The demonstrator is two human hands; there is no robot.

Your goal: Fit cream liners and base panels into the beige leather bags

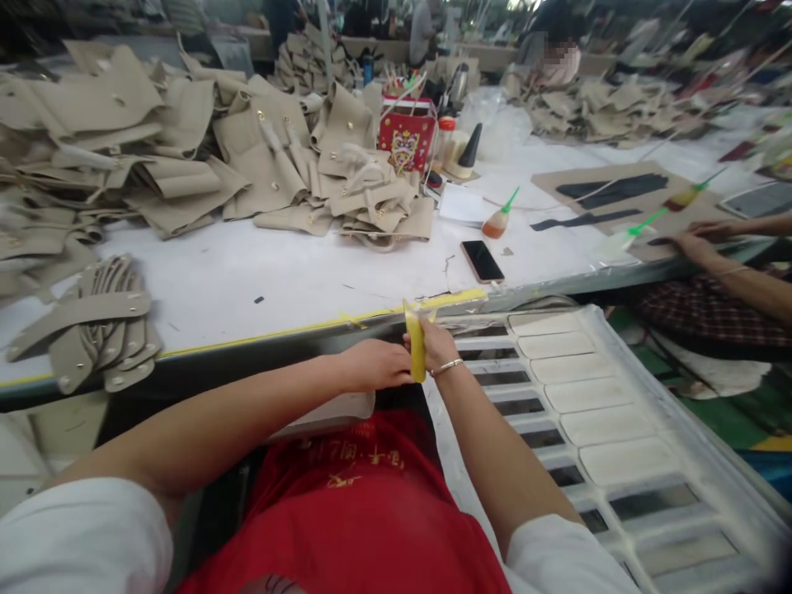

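Observation:
In front of the table's edge, my right hand (438, 342), with a bracelet at the wrist, is closed around what looks like a roll of yellow tape (417, 351), seen nearly edge-on. My left hand (380, 365) meets it from the other side, its fingertips pressed together against the roll's side. A pale, loose bit shows at the top of the roll. Yellow tape (309, 324) runs along the edge of the white table (210, 289) just beyond my hands. Below my left forearm, a pale curved piece (334, 412) lies near my red apron (371, 511).
Beige leather-like pieces (173, 181) are heaped at the back left; stacked straps (111, 322) overhang the left edge. A phone (483, 261) and a glue bottle (498, 219) lie ahead. A slatted rack (594, 412) with pale pieces stands right. A co-worker's hands (699, 243) are farther right.

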